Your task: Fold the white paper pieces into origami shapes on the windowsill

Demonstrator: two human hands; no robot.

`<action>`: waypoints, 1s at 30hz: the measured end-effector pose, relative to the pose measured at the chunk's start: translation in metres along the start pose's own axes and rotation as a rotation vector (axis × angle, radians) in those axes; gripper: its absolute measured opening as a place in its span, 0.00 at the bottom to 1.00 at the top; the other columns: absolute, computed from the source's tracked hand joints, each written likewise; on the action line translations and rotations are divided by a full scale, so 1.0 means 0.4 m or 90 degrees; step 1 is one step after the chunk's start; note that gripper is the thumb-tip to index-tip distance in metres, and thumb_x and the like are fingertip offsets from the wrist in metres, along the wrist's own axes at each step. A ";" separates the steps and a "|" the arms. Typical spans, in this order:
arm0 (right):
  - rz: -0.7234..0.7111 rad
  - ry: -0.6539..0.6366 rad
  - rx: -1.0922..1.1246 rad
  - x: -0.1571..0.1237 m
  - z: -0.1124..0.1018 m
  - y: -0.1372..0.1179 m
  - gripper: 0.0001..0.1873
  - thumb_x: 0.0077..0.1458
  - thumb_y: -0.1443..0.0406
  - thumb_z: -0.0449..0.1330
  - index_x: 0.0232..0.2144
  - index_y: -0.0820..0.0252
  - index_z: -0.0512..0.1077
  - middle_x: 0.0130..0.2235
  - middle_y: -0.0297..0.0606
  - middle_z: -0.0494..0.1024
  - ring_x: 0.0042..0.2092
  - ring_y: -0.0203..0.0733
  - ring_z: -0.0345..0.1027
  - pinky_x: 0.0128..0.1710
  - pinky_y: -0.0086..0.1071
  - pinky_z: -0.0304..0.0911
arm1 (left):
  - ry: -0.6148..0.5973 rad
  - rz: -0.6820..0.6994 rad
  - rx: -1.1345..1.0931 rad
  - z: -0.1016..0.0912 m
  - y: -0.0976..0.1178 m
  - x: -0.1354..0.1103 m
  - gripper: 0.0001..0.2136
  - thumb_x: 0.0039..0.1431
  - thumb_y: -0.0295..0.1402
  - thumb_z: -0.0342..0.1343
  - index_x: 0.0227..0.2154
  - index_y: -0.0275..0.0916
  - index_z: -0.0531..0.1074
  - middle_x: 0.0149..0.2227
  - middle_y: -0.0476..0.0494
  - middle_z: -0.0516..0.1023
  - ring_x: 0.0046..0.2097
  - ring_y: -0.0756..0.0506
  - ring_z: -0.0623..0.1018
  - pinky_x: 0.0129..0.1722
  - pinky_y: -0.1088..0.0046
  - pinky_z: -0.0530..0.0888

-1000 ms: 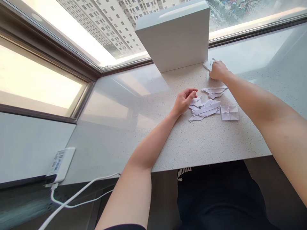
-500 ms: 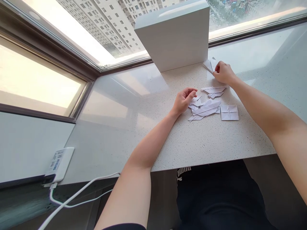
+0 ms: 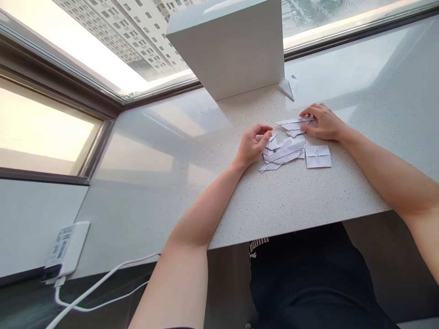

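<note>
My right hand (image 3: 322,122) has its thumb and fingers around the right end of a folded white paper piece (image 3: 291,124), which lies on the counter. My left hand (image 3: 253,145) rests beside a pile of folded paper strips (image 3: 284,153), its fingers loosely curled and the thumb a little apart, with nothing visible between them. Just right of the pile lies a folded paper square (image 3: 318,156) with crossing creases. Farther back, a pointed folded paper piece (image 3: 288,87) sits near the base of a white box-like block.
The white block (image 3: 240,50) stands at the back of the speckled counter (image 3: 257,205), against the window. At lower left are a white power adapter (image 3: 68,249) and a white cable (image 3: 99,278). The counter's front edge runs above my lap.
My right hand has let go of the pointed paper piece at the back and come nearer, onto the folded piece above the pile. My left hand stays by the pile. The view has shifted slightly.
</note>
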State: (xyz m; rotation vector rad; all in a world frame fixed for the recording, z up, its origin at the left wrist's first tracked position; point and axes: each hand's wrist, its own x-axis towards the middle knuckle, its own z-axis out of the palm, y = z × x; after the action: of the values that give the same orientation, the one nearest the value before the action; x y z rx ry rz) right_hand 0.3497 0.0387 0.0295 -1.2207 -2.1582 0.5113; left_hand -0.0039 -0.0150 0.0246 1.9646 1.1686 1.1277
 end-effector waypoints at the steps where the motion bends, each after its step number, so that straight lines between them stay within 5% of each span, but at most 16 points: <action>1: -0.015 -0.008 -0.009 0.002 0.005 -0.001 0.22 0.67 0.52 0.73 0.59 0.51 0.90 0.61 0.55 0.89 0.65 0.75 0.79 0.75 0.79 0.71 | -0.003 0.007 0.013 -0.001 0.003 -0.001 0.20 0.83 0.57 0.67 0.53 0.45 0.88 0.52 0.37 0.96 0.55 0.37 0.93 0.59 0.58 0.89; 7: -0.029 0.022 0.017 0.011 0.012 -0.007 0.20 0.66 0.52 0.75 0.57 0.50 0.89 0.57 0.51 0.91 0.63 0.72 0.81 0.72 0.75 0.74 | -0.043 0.051 0.053 -0.003 0.014 0.000 0.17 0.84 0.52 0.67 0.55 0.44 0.89 0.57 0.35 0.96 0.58 0.36 0.93 0.66 0.55 0.88; 12: 0.010 0.065 0.117 0.017 0.002 -0.011 0.21 0.67 0.48 0.79 0.55 0.49 0.87 0.55 0.47 0.90 0.57 0.62 0.84 0.61 0.60 0.85 | -0.068 0.079 0.083 -0.006 0.017 0.001 0.14 0.84 0.48 0.67 0.56 0.44 0.90 0.56 0.35 0.95 0.60 0.35 0.92 0.67 0.53 0.88; 18: 0.115 0.076 0.209 0.019 -0.070 0.011 0.15 0.65 0.53 0.78 0.51 0.47 0.85 0.46 0.41 0.85 0.45 0.54 0.82 0.46 0.51 0.84 | -0.085 0.069 0.093 -0.007 0.025 -0.002 0.13 0.83 0.45 0.66 0.56 0.44 0.91 0.56 0.35 0.94 0.61 0.35 0.91 0.66 0.53 0.88; 24: 0.107 0.054 -0.056 0.002 -0.134 0.068 0.06 0.64 0.59 0.75 0.41 0.50 0.83 0.49 0.49 0.89 0.52 0.64 0.82 0.65 0.65 0.78 | -0.111 0.045 0.088 -0.008 0.046 -0.005 0.14 0.82 0.46 0.66 0.57 0.44 0.91 0.58 0.35 0.93 0.62 0.34 0.89 0.65 0.52 0.88; 30: 0.025 -0.003 -0.170 -0.001 -0.071 0.019 0.12 0.74 0.58 0.66 0.51 0.50 0.90 0.56 0.51 0.91 0.65 0.73 0.79 0.72 0.72 0.69 | -0.124 0.042 0.113 -0.009 0.047 -0.004 0.15 0.79 0.34 0.61 0.58 0.45 0.91 0.58 0.36 0.93 0.63 0.34 0.89 0.68 0.50 0.87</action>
State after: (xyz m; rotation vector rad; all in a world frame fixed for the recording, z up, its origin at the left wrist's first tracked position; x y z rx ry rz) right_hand 0.3735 0.0432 0.0463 -1.4052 -2.2637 0.2467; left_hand -0.0002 -0.0247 0.0406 2.2068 1.1397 0.8669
